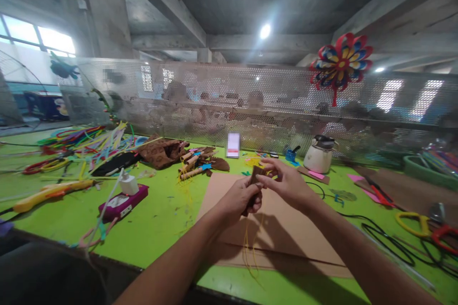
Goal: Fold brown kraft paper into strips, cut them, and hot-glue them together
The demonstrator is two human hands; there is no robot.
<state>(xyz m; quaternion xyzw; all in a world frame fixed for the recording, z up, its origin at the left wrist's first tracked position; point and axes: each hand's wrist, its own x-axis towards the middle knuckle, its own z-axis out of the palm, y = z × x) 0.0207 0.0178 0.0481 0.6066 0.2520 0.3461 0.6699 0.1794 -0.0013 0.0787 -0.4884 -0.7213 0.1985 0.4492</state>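
Note:
My left hand (245, 195) is closed around a brown folded piece (256, 175), apparently of cloth or paper, held above the cardboard. My right hand (284, 180) meets its upper right edge, with thumb and index finger bent about that edge and the other fingers curled. Yellow threads (246, 240) hang below the hands over the tan cardboard sheet (286, 236). Whether the right fingertips also hold a thread is too small to tell. Beyond the left hand lie rolled tan pieces (191, 172) with blue star shapes, brown fringes and yellow thread.
At left are a purple power strip (125, 202) with a white plug, a yellow glue gun (53, 194) and a brown cloth bundle (161, 151). A phone (233, 145) and a white kettle (318, 155) stand behind. Black cable (386, 240) and scissors (413, 224) lie right.

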